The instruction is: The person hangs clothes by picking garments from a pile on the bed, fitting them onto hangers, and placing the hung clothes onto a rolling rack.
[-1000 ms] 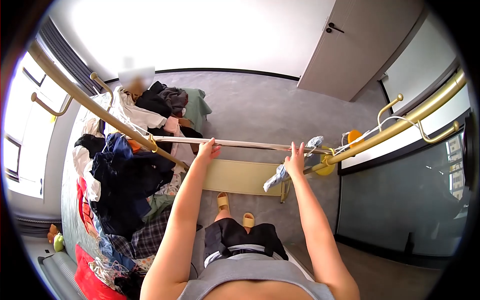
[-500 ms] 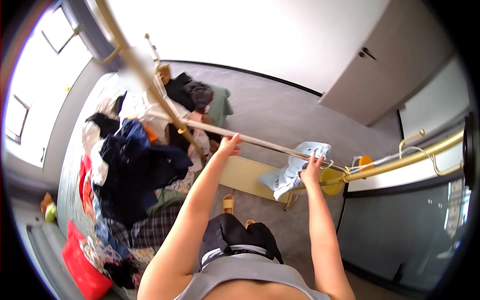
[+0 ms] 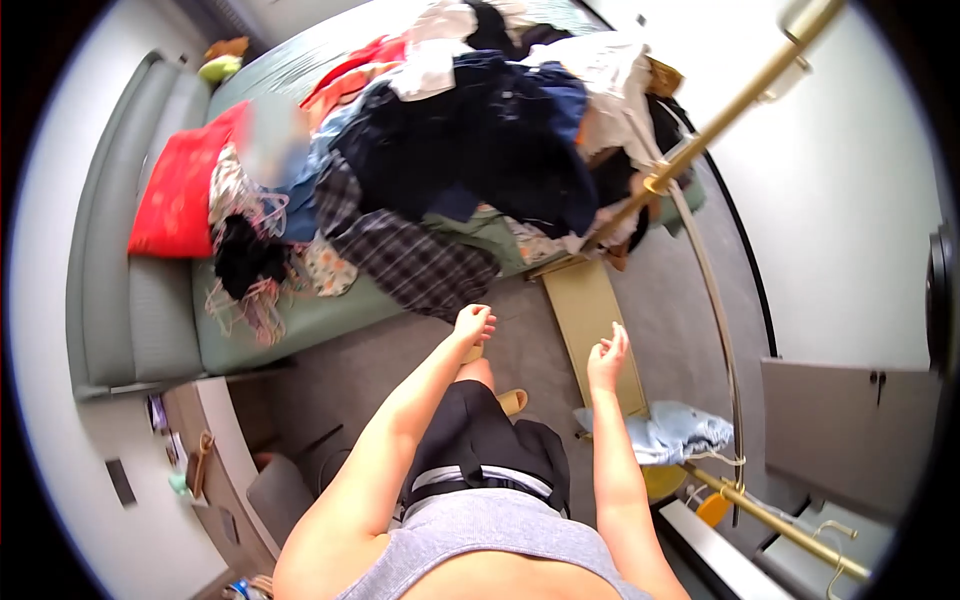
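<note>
My left hand [image 3: 476, 322] hovers in front of the bed with its fingers loosely bent and nothing seen in it. Closest to it is the hem of a dark plaid garment [image 3: 420, 265] hanging over the bed edge. My right hand [image 3: 607, 360] is raised above the beige shelf [image 3: 590, 310] of the clothes rack, its fingers apart and holding nothing. A light blue garment [image 3: 680, 432] hangs at the rack's near end, by the thin rail [image 3: 712, 290]. Dark clothes [image 3: 470, 140] lie heaped on the bed.
The gold rack post [image 3: 745, 110] rises at the right. A red cushion [image 3: 185, 190] and tangled hangers [image 3: 262, 315] lie near the grey headboard [image 3: 105, 250]. A desk [image 3: 190, 480] and chair [image 3: 285, 500] stand at lower left; a door [image 3: 850, 410] is at right.
My view has swung left towards the bed and headboard. Both hands have come away from the rack's rail; the right hand no longer is at the light blue garment.
</note>
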A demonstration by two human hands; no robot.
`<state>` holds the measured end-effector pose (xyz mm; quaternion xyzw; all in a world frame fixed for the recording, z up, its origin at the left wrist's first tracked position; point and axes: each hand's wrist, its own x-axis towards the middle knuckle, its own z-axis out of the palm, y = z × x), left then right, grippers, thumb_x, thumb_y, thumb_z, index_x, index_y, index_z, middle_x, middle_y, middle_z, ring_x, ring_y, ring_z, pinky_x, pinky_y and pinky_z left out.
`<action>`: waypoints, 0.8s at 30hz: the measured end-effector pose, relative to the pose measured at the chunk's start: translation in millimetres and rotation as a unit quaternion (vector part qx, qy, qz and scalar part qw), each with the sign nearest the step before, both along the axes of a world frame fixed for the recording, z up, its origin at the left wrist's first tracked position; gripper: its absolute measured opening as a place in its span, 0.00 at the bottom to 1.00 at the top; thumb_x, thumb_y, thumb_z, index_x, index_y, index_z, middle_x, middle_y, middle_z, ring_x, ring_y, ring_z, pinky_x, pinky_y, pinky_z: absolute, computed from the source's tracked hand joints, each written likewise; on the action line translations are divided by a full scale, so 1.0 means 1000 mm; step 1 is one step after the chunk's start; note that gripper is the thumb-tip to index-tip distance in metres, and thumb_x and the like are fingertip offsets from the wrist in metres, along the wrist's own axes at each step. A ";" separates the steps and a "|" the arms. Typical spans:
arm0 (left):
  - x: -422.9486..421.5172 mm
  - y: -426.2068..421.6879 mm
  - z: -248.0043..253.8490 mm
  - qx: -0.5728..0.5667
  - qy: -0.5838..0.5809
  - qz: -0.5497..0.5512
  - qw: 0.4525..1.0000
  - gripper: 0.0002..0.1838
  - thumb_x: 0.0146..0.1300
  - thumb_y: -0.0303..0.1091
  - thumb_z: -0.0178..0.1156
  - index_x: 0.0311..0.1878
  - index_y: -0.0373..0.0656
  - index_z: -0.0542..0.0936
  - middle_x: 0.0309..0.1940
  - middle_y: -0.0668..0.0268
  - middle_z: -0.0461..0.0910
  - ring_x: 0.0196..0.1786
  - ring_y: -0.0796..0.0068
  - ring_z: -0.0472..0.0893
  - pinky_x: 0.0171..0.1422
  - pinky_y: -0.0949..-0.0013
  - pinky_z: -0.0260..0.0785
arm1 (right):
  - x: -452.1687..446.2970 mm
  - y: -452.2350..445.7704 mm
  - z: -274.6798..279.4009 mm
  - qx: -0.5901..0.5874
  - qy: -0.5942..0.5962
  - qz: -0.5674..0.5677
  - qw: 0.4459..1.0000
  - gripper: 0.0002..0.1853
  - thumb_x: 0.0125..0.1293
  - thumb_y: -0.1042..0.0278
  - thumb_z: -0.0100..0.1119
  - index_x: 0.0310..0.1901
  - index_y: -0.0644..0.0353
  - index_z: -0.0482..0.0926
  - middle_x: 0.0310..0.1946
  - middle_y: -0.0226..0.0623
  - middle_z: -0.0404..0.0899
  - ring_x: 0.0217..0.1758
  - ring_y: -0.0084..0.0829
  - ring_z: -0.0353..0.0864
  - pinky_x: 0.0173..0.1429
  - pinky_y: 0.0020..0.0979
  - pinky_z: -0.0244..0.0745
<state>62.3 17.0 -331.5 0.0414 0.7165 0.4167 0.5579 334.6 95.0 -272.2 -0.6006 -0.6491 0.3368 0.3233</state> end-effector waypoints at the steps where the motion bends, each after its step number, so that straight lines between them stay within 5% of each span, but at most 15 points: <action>1: -0.021 -0.016 -0.002 0.000 0.011 0.031 0.999 0.13 0.66 0.39 0.52 0.49 0.43 0.74 0.38 0.65 0.81 0.30 0.76 0.80 0.29 0.71 0.74 | -0.022 -0.004 -0.002 -0.019 -0.004 0.043 0.999 0.28 0.54 0.83 0.48 0.60 0.62 0.65 0.60 0.43 0.63 0.40 0.29 0.76 0.40 0.26 0.76; 7: -0.155 -0.071 -0.036 -0.081 0.075 0.193 0.975 0.13 0.64 0.35 0.54 0.49 0.43 0.75 0.38 0.67 0.80 0.29 0.77 0.79 0.26 0.72 0.74 | -0.124 -0.032 -0.027 -0.050 -0.035 0.194 0.979 0.21 0.55 0.78 0.50 0.54 0.62 0.72 0.49 0.44 0.75 0.36 0.32 0.79 0.42 0.29 0.76; 11: -0.241 -0.075 -0.071 -0.156 0.161 0.238 0.945 0.20 0.59 0.35 0.58 0.55 0.42 0.71 0.43 0.64 0.77 0.33 0.73 0.80 0.29 0.69 0.76 | -0.174 -0.058 -0.029 -0.116 -0.057 0.189 0.973 0.20 0.55 0.77 0.54 0.53 0.60 0.73 0.47 0.42 0.77 0.42 0.33 0.80 0.46 0.29 0.75; 15: -0.311 -0.064 -0.114 -0.160 0.170 0.253 0.939 0.30 0.53 0.38 0.65 0.58 0.37 0.67 0.46 0.58 0.76 0.37 0.68 0.80 0.33 0.65 0.78 | -0.218 -0.082 -0.043 -0.189 -0.039 0.158 0.968 0.20 0.57 0.79 0.53 0.53 0.61 0.73 0.45 0.41 0.79 0.34 0.25 0.81 0.42 0.27 0.77; 19: -0.344 -0.058 -0.087 -0.116 0.048 0.119 0.985 0.24 0.48 0.44 0.70 0.43 0.35 0.79 0.34 0.60 0.81 0.36 0.69 0.80 0.34 0.65 0.73 | -0.260 -0.100 -0.047 -0.230 -0.036 0.150 0.961 0.20 0.57 0.79 0.51 0.53 0.62 0.73 0.44 0.41 0.80 0.32 0.25 0.82 0.41 0.26 0.77; 21: -0.334 -0.059 -0.085 0.055 0.254 0.042 0.965 0.24 0.52 0.41 0.65 0.45 0.30 0.77 0.36 0.58 0.82 0.32 0.71 0.81 0.37 0.68 0.73 | -0.286 -0.107 -0.038 -0.238 -0.038 0.150 0.959 0.20 0.57 0.79 0.51 0.53 0.62 0.73 0.42 0.41 0.80 0.31 0.25 0.82 0.40 0.26 0.77; 24: -0.308 -0.047 -0.006 0.051 0.045 0.060 0.996 0.17 0.53 0.41 0.60 0.37 0.35 0.80 0.25 0.63 0.81 0.19 0.75 0.77 0.30 0.72 0.70 | -0.330 -0.110 -0.026 -0.285 -0.040 0.173 0.942 0.25 0.55 0.71 0.59 0.57 0.60 0.71 0.47 0.43 0.78 0.43 0.28 0.81 0.43 0.28 0.77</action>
